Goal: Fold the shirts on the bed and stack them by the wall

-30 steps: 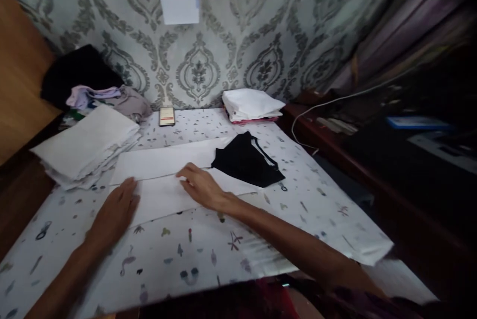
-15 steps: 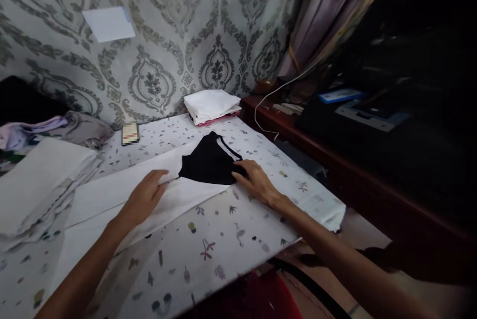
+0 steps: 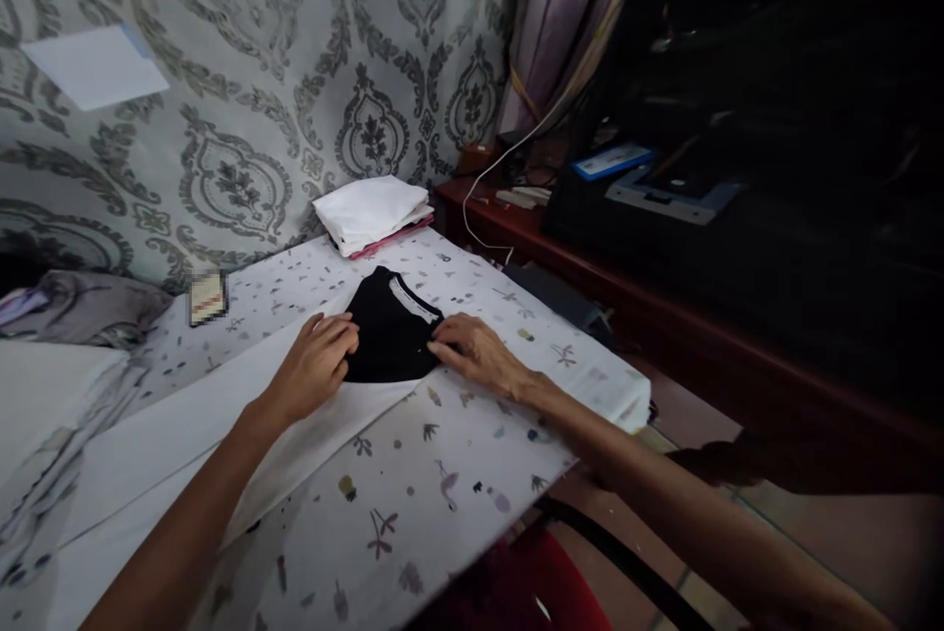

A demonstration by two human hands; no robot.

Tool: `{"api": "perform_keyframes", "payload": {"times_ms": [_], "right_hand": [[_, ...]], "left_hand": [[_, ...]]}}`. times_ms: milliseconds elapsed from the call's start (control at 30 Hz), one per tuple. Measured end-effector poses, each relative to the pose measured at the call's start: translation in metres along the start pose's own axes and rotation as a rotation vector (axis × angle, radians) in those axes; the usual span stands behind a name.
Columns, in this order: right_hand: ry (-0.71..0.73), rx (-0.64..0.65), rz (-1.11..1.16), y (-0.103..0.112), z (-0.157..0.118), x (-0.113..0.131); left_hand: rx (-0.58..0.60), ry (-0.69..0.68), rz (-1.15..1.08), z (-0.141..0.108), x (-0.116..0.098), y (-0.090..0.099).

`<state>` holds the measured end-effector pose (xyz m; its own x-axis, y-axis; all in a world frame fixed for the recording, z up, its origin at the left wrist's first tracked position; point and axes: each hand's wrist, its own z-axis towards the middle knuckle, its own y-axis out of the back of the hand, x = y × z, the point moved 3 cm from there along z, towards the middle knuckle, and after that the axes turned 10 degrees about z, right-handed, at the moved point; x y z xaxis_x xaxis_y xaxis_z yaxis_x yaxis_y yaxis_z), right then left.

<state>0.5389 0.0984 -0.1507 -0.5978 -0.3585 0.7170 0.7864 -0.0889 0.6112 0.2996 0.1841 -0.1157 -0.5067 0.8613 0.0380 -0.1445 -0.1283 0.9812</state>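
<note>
A folded shirt lies across the bed-like surface, with a black part around the neckline and a pale band inside the collar. A long white part runs from it toward the lower left; whether both are one piece of cloth I cannot tell. My left hand has its fingers bent over the left edge of the black part. At the opposite edge, just below the collar, my right hand pinches the black cloth between thumb and fingers.
Behind stands a stack of folded white clothes. To the left are a pile of white cloth, a grey garment and a small blurred box. A dark red desk with a white cable borders the right side.
My left hand has moved right, from the white cloth onto the edge of the black part. My right hand stays at the other edge. The view has turned to the right.
</note>
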Motion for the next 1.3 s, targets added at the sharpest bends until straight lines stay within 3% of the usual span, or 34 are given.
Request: {"api": "perform_keyframes", "payload": {"times_ms": [100,200,267,367,467,567,633,767,967,1100,1300], "right_hand": [[-0.143,-0.025,-0.028,0.004,0.024,-0.007],[-0.283,0.037,-0.102,-0.003,0.049,-0.019],[-0.3,0.079,-0.15,-0.009,0.06,-0.022],[-0.228,0.042,-0.132,-0.013,0.063,-0.018],[-0.226,-0.029,0.04,-0.011,0.057,-0.01],[-0.376,-0.023,0.335,-0.014,0.05,-0.01],[-0.482,-0.015,0.514,-0.018,0.048,-0.014],[-0.539,-0.021,0.646,-0.022,0.045,-0.022],[-0.451,0.082,0.606,-0.023,0.04,-0.022],[-0.399,0.081,0.686,-0.027,0.041,-0.022],[-0.452,0.066,0.783,-0.03,0.045,-0.024]], "left_hand": [[0.011,-0.085,0.111,-0.023,-0.022,0.007],[0.002,-0.155,0.232,-0.047,-0.048,0.007],[0.01,-0.18,0.258,-0.059,-0.061,0.006],[0.071,-0.165,0.186,-0.065,-0.069,0.006],[0.145,-0.035,0.037,-0.057,-0.063,0.008],[0.224,0.189,-0.031,-0.04,-0.05,0.006],[0.214,0.286,-0.007,-0.027,-0.043,0.002],[0.171,0.276,0.052,-0.006,-0.039,-0.007],[0.414,0.346,-0.057,-0.004,-0.036,-0.007],[0.489,0.396,-0.081,-0.009,-0.033,-0.002],[0.463,0.334,0.052,-0.008,-0.036,-0.004]]}}
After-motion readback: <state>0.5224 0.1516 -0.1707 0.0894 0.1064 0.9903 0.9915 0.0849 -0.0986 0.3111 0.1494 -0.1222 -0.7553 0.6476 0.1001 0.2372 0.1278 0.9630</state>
